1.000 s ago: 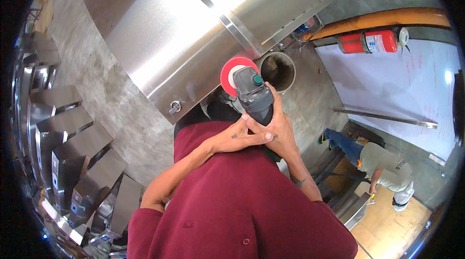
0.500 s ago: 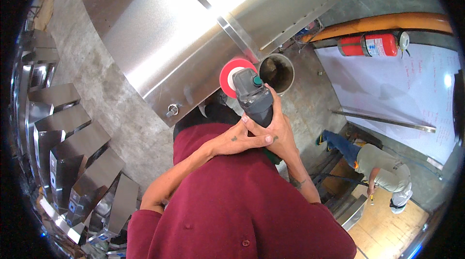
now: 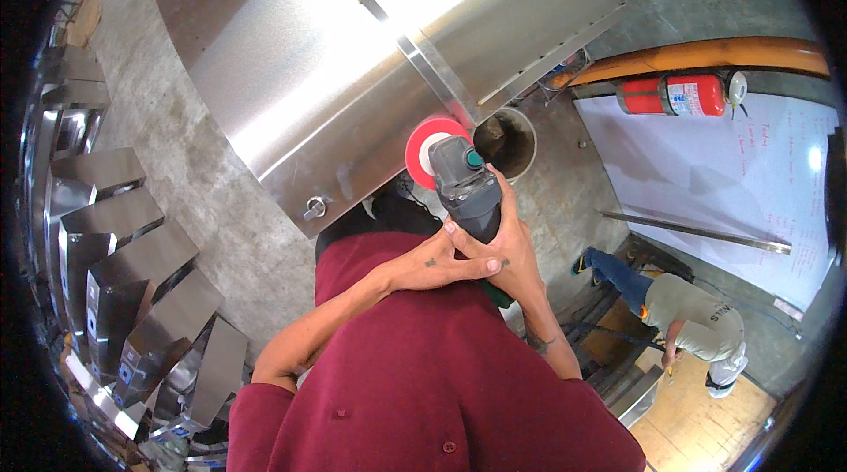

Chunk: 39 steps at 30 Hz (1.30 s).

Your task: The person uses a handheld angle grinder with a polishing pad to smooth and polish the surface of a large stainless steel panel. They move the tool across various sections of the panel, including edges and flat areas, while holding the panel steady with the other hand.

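Observation:
Both my hands are wrapped around the grey body of an angle grinder (image 3: 472,198), one overlapping the other. My right hand (image 3: 516,247) grips it from the right side, and my left hand (image 3: 432,262) closes on it from the left with its thumb across the right hand. Ahead of the grip, a pink-red disc (image 3: 413,154) with a pale centre lies at the near edge of a large stainless steel panel (image 3: 291,93). Whether the disc touches the metal I cannot tell. A small round metal fitting (image 3: 315,207) sits at the panel's near-left corner.
Several folded steel boxes (image 3: 141,251) stand in a row at the left. A round metal bin (image 3: 527,150) is right of the disc. Farther right are a red fire extinguisher (image 3: 697,95), a whiteboard (image 3: 688,163), an orange pipe (image 3: 706,53) and a bending co-worker (image 3: 697,313).
The grinder and my hands appear slightly lower and farther right in the picture. Both hands keep their hold. The co-worker has shifted a little.

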Motion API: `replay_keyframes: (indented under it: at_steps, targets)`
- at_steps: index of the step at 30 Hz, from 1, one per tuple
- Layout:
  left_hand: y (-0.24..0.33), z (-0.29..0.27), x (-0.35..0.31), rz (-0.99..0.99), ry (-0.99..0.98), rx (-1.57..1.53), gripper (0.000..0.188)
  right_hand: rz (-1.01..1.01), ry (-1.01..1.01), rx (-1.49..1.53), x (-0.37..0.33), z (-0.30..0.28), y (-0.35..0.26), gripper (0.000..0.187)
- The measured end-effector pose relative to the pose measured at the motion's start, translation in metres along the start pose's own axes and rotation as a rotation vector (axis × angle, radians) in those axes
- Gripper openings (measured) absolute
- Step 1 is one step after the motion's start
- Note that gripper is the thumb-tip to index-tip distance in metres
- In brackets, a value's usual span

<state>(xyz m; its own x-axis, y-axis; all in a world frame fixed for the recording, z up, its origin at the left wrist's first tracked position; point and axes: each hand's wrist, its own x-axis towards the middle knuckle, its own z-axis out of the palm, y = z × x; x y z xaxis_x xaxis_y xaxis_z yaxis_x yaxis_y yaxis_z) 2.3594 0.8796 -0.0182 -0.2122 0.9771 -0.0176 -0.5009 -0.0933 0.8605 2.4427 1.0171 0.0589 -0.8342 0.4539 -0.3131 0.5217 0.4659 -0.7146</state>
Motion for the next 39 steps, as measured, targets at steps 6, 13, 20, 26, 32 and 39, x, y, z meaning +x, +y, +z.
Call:
replay_keyframes:
  at_steps: [6, 13, 20, 26, 32, 39]
  targets:
    - [0.005, -0.006, 0.001, -0.081, -0.079, -0.029, 0.105, -0.007, 0.002, 0.005, 0.002, 0.001, -0.003, 0.109]
    - [0.007, -0.012, 0.0, -0.083, -0.093, -0.047, 0.112, 0.005, -0.002, 0.001, 0.005, 0.001, -0.011, 0.108]
    - [0.011, -0.014, -0.003, 0.057, -0.003, -0.012, 0.106, -0.013, 0.012, 0.0, 0.008, 0.004, -0.02, 0.108]
    - [0.017, -0.011, -0.001, 0.035, -0.04, -0.028, 0.105, -0.009, 0.024, -0.009, 0.005, 0.0, -0.022, 0.107]
    - [0.015, 0.005, 0.003, 0.014, -0.042, -0.059, 0.098, -0.028, 0.035, -0.004, -0.004, -0.012, -0.018, 0.107]
    - [0.008, 0.017, 0.016, -0.005, -0.071, -0.074, 0.105, -0.006, 0.023, -0.024, -0.007, -0.029, -0.008, 0.108]
